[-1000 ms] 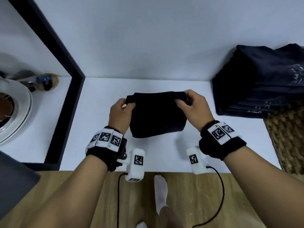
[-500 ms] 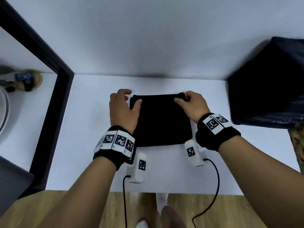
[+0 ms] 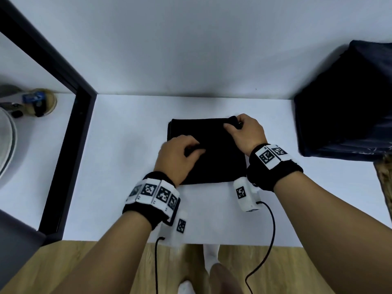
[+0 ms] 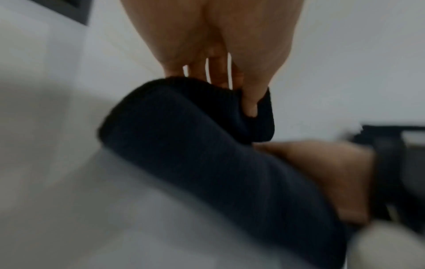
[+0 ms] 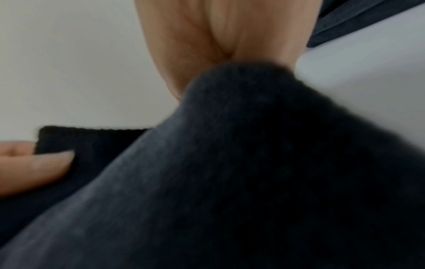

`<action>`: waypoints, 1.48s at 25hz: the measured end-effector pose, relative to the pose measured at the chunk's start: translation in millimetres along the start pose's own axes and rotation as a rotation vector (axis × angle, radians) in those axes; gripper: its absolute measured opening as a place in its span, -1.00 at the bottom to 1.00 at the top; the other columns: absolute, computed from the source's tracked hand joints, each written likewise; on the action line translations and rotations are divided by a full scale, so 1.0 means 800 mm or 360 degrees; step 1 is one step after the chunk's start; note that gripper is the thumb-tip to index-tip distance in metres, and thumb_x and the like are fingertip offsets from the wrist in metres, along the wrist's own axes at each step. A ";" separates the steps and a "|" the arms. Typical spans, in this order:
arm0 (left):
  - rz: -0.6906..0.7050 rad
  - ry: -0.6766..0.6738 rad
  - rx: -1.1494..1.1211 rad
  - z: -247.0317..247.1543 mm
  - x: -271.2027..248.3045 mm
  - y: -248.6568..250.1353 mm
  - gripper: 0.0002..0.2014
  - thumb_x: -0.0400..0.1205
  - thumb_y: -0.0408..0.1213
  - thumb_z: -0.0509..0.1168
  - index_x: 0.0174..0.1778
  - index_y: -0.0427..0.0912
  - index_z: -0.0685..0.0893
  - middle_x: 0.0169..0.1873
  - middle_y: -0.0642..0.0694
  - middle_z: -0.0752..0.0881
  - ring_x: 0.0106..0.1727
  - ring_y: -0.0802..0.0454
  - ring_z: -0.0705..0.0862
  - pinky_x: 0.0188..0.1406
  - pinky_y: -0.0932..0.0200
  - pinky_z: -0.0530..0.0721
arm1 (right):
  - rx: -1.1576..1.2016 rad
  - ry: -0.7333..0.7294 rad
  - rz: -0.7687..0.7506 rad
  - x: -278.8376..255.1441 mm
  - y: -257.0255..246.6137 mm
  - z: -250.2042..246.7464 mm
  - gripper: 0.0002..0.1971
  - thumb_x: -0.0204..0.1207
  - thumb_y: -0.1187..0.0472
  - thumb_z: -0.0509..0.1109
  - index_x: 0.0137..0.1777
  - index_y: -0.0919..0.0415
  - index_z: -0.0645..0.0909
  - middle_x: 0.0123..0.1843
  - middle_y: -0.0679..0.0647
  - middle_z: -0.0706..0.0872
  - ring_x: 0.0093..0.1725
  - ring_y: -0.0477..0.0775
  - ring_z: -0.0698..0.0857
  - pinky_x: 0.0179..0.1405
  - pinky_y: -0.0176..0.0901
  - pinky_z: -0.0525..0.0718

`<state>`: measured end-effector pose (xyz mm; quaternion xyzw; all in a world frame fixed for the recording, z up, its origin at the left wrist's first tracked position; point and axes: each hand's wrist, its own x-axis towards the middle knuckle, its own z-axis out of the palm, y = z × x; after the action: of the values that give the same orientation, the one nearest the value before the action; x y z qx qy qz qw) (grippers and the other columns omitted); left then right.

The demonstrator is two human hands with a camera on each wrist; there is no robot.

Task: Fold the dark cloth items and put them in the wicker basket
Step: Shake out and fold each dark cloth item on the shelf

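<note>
A folded dark cloth [image 3: 214, 166] lies flat on the white table [image 3: 127, 166], in the middle. My left hand [image 3: 193, 148] sits over the cloth's left half and pinches a fold of it between thumb and curled fingers [image 4: 250, 102]. My right hand [image 3: 233, 124] pinches the cloth's far right corner, which is raised a little. In the right wrist view the dark cloth [image 5: 230, 163] bunches up under my right hand [image 5: 220, 72]. A corner of the wicker basket [image 3: 385, 179] shows at the right edge.
A tall stack of folded dark cloths [image 3: 343, 115] stands at the right, just behind the basket. A black frame post [image 3: 70, 145] borders the table on the left, with a white plate [image 3: 6, 141] beyond it. The wall runs close behind.
My left hand has left the cloth's far left corner, moved toward me and to the right, and now pinches the cloth near its middle. My right hand keeps its hold on the far right corner.
</note>
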<state>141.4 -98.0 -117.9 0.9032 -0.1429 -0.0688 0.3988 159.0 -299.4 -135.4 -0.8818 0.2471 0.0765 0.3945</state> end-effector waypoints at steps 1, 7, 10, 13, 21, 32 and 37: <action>-0.0222 0.0153 -0.0121 -0.007 0.012 -0.002 -0.86 0.51 -0.17 0.47 -0.30 -0.11 0.69 -0.36 0.03 0.69 -0.27 0.11 0.60 -0.14 0.23 0.55 | 0.0020 -0.0005 0.0006 0.000 0.001 0.000 -0.70 0.53 -0.03 0.41 0.07 0.19 0.60 -0.06 0.04 0.68 0.06 0.17 0.67 -0.03 -0.19 0.50; -0.0908 0.0177 -0.0076 -0.031 0.060 -0.034 -0.79 0.49 -0.07 0.48 -0.33 -0.06 0.64 -0.30 -0.04 0.71 -0.06 -0.19 0.73 -0.01 0.09 0.65 | -0.0029 0.0007 -0.0055 0.001 0.002 -0.003 -0.64 0.50 -0.11 0.43 0.06 0.16 0.55 -0.07 0.03 0.69 0.04 0.15 0.67 -0.04 -0.17 0.53; -0.1008 0.0181 0.0047 -0.034 0.050 -0.032 -0.70 0.55 0.04 0.38 0.00 -0.12 0.65 -0.02 -0.09 0.74 0.11 -0.16 0.68 0.01 0.17 0.51 | 0.0022 0.0048 0.0075 0.000 0.004 -0.015 -0.49 0.47 -0.26 0.38 0.18 0.13 0.50 0.06 0.11 0.72 0.10 0.20 0.67 0.13 -0.05 0.60; -0.1166 0.0102 -0.0053 -0.028 0.033 -0.015 -0.49 0.57 0.14 0.32 0.28 -0.17 0.56 0.26 -0.17 0.66 0.28 -0.20 0.61 0.17 0.12 0.50 | 0.0081 -0.0003 0.0223 -0.010 0.008 -0.024 -0.44 0.48 -0.35 0.27 0.18 0.14 0.54 0.10 0.09 0.72 0.16 0.17 0.67 0.16 -0.08 0.57; -0.1189 0.0002 -0.0579 -0.021 0.029 0.025 -0.58 0.44 -0.09 0.54 0.10 -0.21 0.62 0.02 -0.16 0.74 0.01 -0.12 0.71 0.08 0.04 0.67 | 0.0322 -0.0139 0.0207 -0.041 -0.020 -0.021 -0.57 0.52 -0.11 0.41 0.14 0.24 0.51 0.07 0.12 0.69 0.12 0.16 0.68 0.00 -0.18 0.52; -0.0400 0.0182 -0.1128 -0.127 0.004 0.299 -0.41 0.52 -0.19 0.47 0.46 0.02 0.43 -0.07 0.00 0.68 -0.03 0.06 0.72 0.11 0.07 0.69 | 0.0778 0.0469 -0.0250 -0.192 -0.099 -0.294 -0.52 0.43 -0.06 0.53 0.26 0.10 0.52 0.14 -0.08 0.71 0.15 -0.09 0.69 0.22 -0.10 0.65; -0.0115 0.0114 -0.0900 -0.094 -0.004 0.439 -0.57 0.62 -0.12 0.33 0.42 0.06 0.45 -0.05 0.06 0.60 0.07 0.02 0.64 0.27 -0.01 0.61 | 0.0774 0.0653 -0.0221 -0.242 -0.064 -0.430 -0.52 0.43 -0.09 0.52 0.24 0.14 0.52 0.11 -0.07 0.71 0.10 -0.07 0.70 0.15 -0.08 0.65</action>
<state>84.6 -269.5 192.5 0.7626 -0.0716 -0.0882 0.6368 -4.1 -450.3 195.2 -0.7735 0.2717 -0.1911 0.5397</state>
